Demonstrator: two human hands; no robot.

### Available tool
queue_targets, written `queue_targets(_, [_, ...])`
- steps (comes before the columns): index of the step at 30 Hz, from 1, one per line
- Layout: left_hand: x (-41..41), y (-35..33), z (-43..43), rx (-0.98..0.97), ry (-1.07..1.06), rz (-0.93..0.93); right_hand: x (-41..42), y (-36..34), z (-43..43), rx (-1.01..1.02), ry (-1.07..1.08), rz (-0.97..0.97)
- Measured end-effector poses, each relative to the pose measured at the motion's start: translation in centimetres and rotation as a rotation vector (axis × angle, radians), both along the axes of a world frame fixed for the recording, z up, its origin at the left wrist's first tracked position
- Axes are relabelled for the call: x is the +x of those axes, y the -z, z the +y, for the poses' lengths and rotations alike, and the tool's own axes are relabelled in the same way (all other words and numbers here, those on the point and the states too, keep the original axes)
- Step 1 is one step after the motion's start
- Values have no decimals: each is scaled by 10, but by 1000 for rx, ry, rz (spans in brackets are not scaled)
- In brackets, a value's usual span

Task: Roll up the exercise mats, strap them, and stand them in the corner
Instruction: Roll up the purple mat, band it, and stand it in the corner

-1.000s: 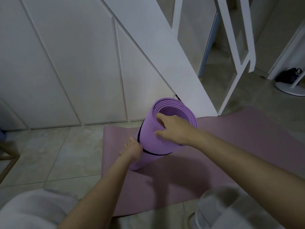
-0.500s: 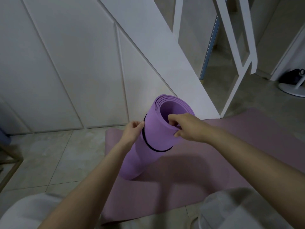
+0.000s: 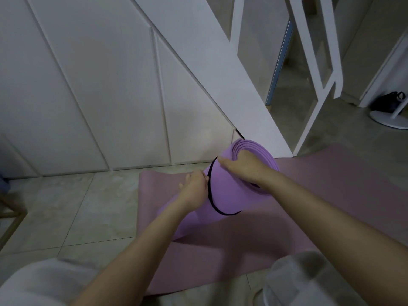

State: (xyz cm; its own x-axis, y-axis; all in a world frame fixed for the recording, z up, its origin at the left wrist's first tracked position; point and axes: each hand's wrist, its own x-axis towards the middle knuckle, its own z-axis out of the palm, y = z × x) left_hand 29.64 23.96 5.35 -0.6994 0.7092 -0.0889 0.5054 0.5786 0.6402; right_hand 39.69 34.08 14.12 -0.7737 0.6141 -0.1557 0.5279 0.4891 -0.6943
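A rolled purple mat (image 3: 229, 193) stands tilted on its lower end, its open spiral end up and leaning right. A thin black strap (image 3: 210, 195) loops around its upper part. My right hand (image 3: 242, 167) grips the top rim, fingers hooked into the roll's opening. My left hand (image 3: 195, 186) pinches the strap at the roll's left side. Under the roll a second, pink mat (image 3: 331, 195) lies flat and unrolled on the floor.
White panelled wall (image 3: 99, 96) and a slanted stair stringer (image 3: 209, 62) rise just behind the mats. A white railing post (image 3: 313, 111) stands at right, a white round stand base (image 3: 390, 119) and a dark bag (image 3: 388, 102) farther right. Tiled floor (image 3: 66, 206) spreads left.
The roll has tipped a little lower and to the right. My left hand slid down along the strap; my right hand shifted its grip over the top rim.
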Motion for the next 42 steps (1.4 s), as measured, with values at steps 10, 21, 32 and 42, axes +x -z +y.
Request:
queue_targets(10, [-7, 15, -20, -270, -123, 10, -4, 1, -7, 38, -46, -38])
queue_targets(21, [-11, 39, -23, -54, 9, -142, 14, 6, 4, -27, -10, 47])
queue_targets(32, [-25, -8, -6, 451, -267, -248, 15, -6, 16, 49, -315, -73])
queue_targets(42, [-23, -4, -3, 159, -167, -256, 8, -13, 10, 86, -360, -262])
